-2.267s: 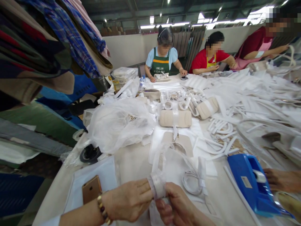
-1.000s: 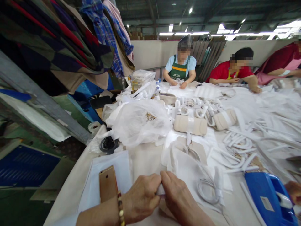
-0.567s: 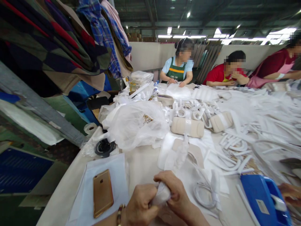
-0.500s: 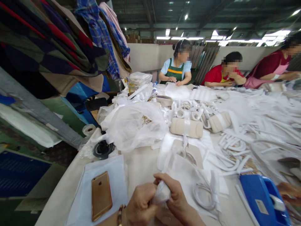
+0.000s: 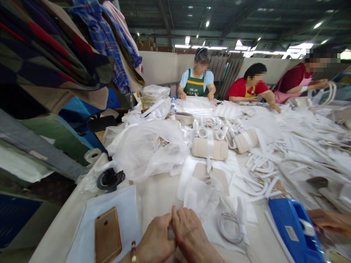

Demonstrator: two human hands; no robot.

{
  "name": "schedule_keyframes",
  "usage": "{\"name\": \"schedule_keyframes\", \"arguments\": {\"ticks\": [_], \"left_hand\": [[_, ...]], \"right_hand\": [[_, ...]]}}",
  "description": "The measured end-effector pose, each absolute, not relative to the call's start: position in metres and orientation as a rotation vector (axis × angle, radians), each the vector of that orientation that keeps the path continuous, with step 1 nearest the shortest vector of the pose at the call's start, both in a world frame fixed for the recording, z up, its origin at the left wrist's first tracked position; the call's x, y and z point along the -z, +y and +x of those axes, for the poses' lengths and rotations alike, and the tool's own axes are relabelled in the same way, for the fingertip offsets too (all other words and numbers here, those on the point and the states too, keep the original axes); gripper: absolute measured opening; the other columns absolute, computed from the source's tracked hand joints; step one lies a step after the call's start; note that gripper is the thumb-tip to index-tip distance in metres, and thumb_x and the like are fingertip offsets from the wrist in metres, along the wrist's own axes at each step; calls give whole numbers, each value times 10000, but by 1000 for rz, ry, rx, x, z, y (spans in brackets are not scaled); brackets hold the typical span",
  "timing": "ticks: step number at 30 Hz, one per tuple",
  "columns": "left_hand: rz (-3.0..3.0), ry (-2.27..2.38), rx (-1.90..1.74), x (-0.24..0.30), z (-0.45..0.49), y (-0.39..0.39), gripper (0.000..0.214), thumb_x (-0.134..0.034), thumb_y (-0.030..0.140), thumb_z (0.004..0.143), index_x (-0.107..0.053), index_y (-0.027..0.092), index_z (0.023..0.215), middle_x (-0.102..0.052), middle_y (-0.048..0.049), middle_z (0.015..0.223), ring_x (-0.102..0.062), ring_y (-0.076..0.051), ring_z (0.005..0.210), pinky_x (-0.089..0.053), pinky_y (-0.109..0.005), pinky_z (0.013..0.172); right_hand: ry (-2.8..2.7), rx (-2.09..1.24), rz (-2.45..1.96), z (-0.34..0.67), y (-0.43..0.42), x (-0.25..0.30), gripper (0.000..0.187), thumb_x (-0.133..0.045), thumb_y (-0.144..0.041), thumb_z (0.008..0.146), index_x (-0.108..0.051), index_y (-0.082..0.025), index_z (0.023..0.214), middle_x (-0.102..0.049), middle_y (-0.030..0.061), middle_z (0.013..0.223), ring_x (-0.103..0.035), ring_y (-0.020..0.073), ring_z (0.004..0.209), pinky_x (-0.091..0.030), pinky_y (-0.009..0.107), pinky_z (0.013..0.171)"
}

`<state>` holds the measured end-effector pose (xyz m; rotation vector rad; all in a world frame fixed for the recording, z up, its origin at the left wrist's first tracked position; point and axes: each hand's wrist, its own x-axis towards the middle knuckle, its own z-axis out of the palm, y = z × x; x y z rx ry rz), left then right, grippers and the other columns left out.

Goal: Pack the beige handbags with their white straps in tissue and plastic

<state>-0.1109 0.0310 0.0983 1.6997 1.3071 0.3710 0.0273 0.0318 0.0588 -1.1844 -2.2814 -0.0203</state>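
My left hand (image 5: 155,241) and my right hand (image 5: 190,233) are pressed together at the table's near edge, fingers closed. Between them only a sliver of a small white piece (image 5: 170,233) shows; the rest is hidden by my fingers. A beaded bracelet (image 5: 133,252) is on my left wrist. Just beyond my right hand lie a clear plastic bag (image 5: 200,199) and a white coiled cord (image 5: 229,226). A gold phone (image 5: 107,237) lies face down on a white sheet (image 5: 120,204) to the left of my hands.
A blue tape dispenser (image 5: 294,230) stands at the near right, with another person's hand (image 5: 329,221) beside it. A crumpled plastic bag (image 5: 148,149), a black tape roll (image 5: 109,179), beige rolled pads (image 5: 210,148) and white straps (image 5: 260,171) fill the table. Three people work at the far end.
My hands have closed tighter around the white piece and sunk lower in view, so it is almost hidden. The camera has shifted slightly, and the phone sits nearer the bottom edge.
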Motion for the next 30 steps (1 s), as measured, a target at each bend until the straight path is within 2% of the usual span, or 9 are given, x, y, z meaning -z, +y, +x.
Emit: {"name": "schedule_keyframes", "arguments": {"ticks": [5,9,11,14,16,19,21,24,30], "left_hand": [[1846,1117,-622,-85,-119,27,140,-431,211,741,-537,162,820,-574,-49,785,-521,-176,729,-410,-257,713],[1616,1204,-640,-77,-119,33,111,-445,266,737,-491,166,718,-470,5,660,-444,-144,637,-372,-241,607],[1492,1255,-547,-79,-115,38,93,-493,251,676,-449,170,666,-395,38,600,-377,-122,582,-323,-232,541],[1376,1297,-521,-83,-109,43,138,-543,243,632,-435,169,676,-390,51,610,-361,-113,589,-310,-226,535],[1265,1288,-594,-86,-106,45,138,-544,259,656,-452,162,693,-433,40,643,-400,-119,623,-346,-227,569],[963,1213,-730,-90,-101,44,193,-519,293,718,-509,145,841,-534,0,765,-493,-150,738,-416,-252,661],[825,1167,-795,-92,-97,41,245,-514,308,741,-516,145,925,-567,-19,827,-520,-167,788,-439,-274,700],[752,1138,-837,-93,-91,38,245,-535,299,731,-523,142,919,-574,-24,818,-521,-166,771,-452,-283,701],[694,1108,-826,-92,-87,37,290,-541,282,719,-513,134,966,-571,-36,857,-521,-175,802,-469,-307,729]], "right_hand": [[-1955,-693,-935,44,41,-53,380,-474,-125,713,-492,-208,1083,-638,38,886,-590,165,803,-479,290,720],[-1802,-873,-1119,46,42,-39,327,-390,-100,744,-513,-189,1033,-630,43,874,-598,137,775,-481,245,688],[-1924,-847,-1260,43,40,-41,337,-361,-62,729,-517,-170,1008,-621,52,834,-593,149,742,-481,264,666],[-2111,-761,-1413,41,39,-57,374,-357,-6,669,-520,-154,972,-613,59,782,-586,170,700,-481,281,617],[-2131,-547,-1404,43,39,-68,421,-388,-9,672,-496,-141,1057,-618,93,885,-587,195,803,-492,329,696],[-1903,-116,-1357,46,35,-78,473,-537,-155,737,-417,-137,1194,-551,152,1100,-498,270,1048,-423,466,874],[-1695,-72,-1381,45,30,-76,406,-587,-237,753,-463,-154,1130,-578,122,995,-537,246,952,-468,412,799],[-1568,-282,-1374,40,23,-68,123,-499,-190,828,-540,-183,944,-577,36,751,-551,133,645,-474,229,536],[-1899,164,-1180,42,27,-65,189,-420,-121,854,-574,-154,957,-591,64,738,-541,129,652,-443,227,556]]}}
